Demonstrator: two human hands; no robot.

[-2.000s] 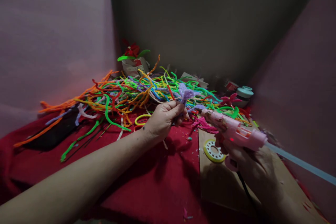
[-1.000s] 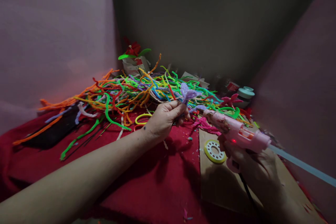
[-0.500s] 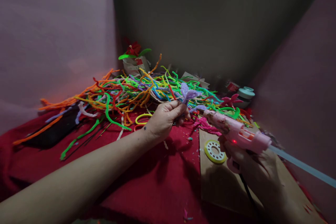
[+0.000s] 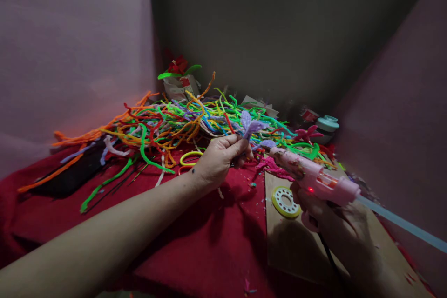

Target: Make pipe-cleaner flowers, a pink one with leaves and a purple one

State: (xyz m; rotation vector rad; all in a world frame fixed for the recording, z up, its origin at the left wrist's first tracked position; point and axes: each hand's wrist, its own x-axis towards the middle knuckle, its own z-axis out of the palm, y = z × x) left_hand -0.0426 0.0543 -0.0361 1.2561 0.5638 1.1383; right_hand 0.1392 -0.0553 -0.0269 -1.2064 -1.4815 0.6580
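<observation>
My left hand point(image 4: 226, 151) pinches a purple fuzzy flower point(image 4: 250, 125) near the middle of the view, its petals standing above the fingertips. One purple petal point(image 4: 267, 144) reaches right, toward the nozzle of a pink glue gun point(image 4: 310, 172). Around the handle of the gun my right hand point(image 4: 328, 214) is closed. The gun points left, its red light is lit, and a long pale glue stick point(image 4: 401, 223) extends from its back. Whether the nozzle touches the petal cannot be made out.
A big heap of colored pipe cleaners point(image 4: 167, 121) spreads behind my hands on the red cloth point(image 4: 195, 242). A yellow-rimmed spool point(image 4: 286, 202) lies on a brown board point(image 4: 293, 247) at right. Yellow-handled scissors point(image 4: 190, 156), a teal-lidded jar point(image 4: 327, 123) and a red flower point(image 4: 178, 64) are also there.
The glue gun's nozzle has shifted very slightly left, and the rear of the gun is a little lower. My left hand and the flower look almost the same.
</observation>
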